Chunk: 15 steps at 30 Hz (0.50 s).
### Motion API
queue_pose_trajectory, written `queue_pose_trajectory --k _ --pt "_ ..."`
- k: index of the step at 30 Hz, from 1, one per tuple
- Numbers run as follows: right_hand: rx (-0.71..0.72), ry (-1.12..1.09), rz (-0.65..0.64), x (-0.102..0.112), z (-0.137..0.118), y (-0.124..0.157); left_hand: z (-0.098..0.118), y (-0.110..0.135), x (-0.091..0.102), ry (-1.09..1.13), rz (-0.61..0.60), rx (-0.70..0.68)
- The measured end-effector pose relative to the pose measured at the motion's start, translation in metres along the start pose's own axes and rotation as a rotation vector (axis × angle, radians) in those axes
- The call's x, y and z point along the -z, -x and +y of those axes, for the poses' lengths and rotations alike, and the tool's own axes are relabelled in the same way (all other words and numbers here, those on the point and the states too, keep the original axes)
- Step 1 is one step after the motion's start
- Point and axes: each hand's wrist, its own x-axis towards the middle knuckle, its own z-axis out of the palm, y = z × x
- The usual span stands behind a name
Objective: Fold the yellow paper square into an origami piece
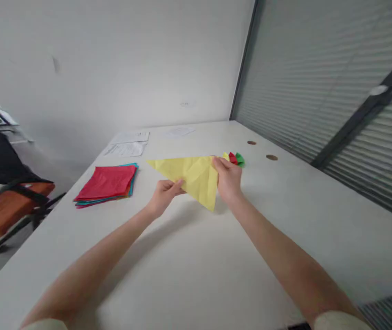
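Note:
A creased yellow sheet (196, 176), folded into a triangle, is held up above the white table (189, 275). Whether it is cloth or paper I cannot tell. My left hand (166, 195) pinches its lower left edge, thumb on top and fingers behind. At its upper right corner, my right hand (228, 176) grips it between thumb and fingers. One point of the triangle sticks out to the left and another hangs down between the hands. Just beyond my right hand lie small folded pieces in yellow, red (232, 158) and green (240, 159), partly hidden by that hand.
A stack of coloured sheets (108, 182), red on top, lies to the left. Printed papers (127, 144) rest farther back. Two round holes (272, 157) pierce the table at right, near the blinds (319, 82). An orange-seated chair (13, 208) stands beyond the left edge.

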Motion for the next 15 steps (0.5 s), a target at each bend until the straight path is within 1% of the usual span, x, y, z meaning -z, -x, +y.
queue_pose_trajectory --k 6,11,15 --pt "0.106 0.182 0.013 0.007 -0.003 -0.001 0.021 -0.01 0.019 -0.003 0.209 -0.14" --pt "0.103 0.188 0.035 0.008 -0.003 -0.003 0.033 -0.011 0.028 -0.04 0.308 -0.225" --pt "0.114 0.173 0.046 0.009 -0.003 -0.005 0.036 -0.011 0.035 -0.164 0.397 -0.297"
